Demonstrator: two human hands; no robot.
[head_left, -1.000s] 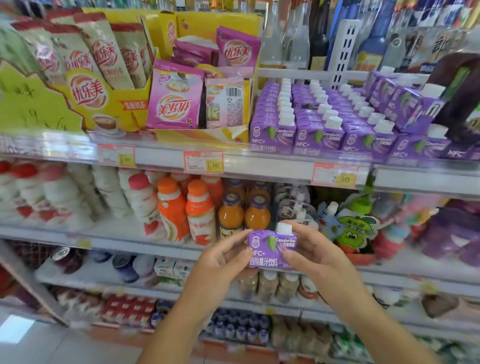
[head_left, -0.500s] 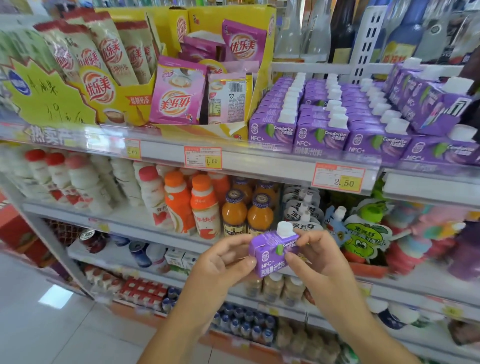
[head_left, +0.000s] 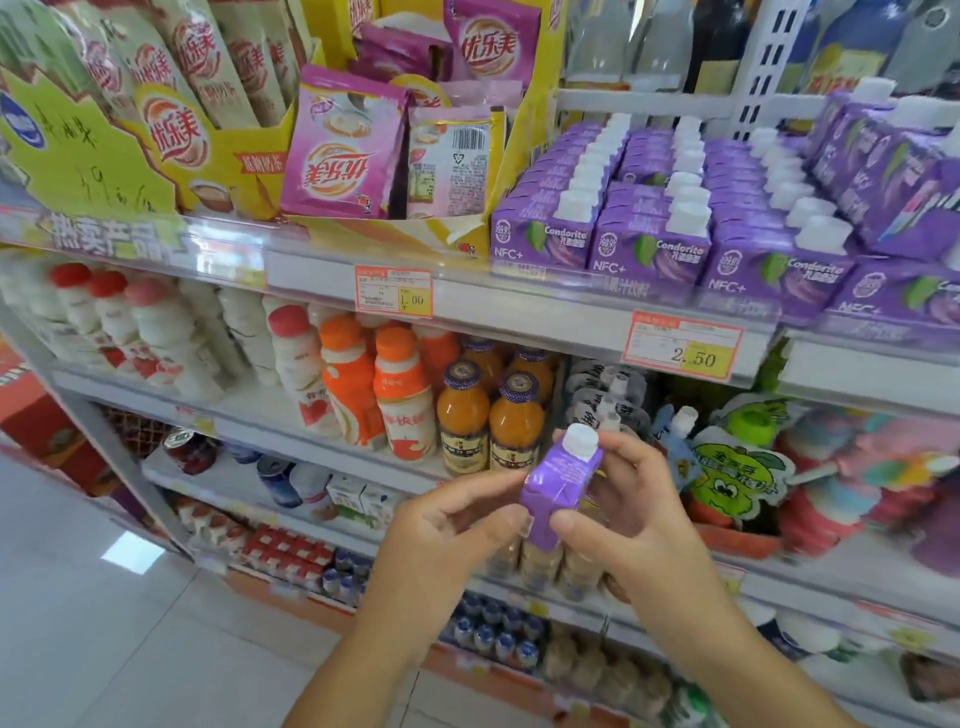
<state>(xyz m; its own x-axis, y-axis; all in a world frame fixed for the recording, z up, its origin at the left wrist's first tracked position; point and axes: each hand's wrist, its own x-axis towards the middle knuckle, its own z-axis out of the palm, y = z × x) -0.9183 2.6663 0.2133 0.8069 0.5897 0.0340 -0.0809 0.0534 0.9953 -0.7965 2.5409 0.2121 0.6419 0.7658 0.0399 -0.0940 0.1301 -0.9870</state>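
A small purple juice carton (head_left: 557, 488) with a white screw cap is held between both hands in front of the store shelves, its narrow side turned toward me. My left hand (head_left: 447, 525) pinches its lower left edge with thumb and fingers. My right hand (head_left: 623, 509) grips its right side, thumb at the bottom, fingers curled behind the top. Rows of the same purple cartons (head_left: 654, 218) stand on the upper shelf at the right.
A yellow display box (head_left: 234, 161) with pink and beige drink-powder packets stands upper left. Below are white, orange and juice bottles (head_left: 462, 415). Price tags (head_left: 683, 351) hang on the shelf rail. Pouches and toys lie at right; tiled floor (head_left: 104, 623) lower left.
The carton has been turned between both hands from its front label to its narrow side. The view has shifted closer to the shelves.
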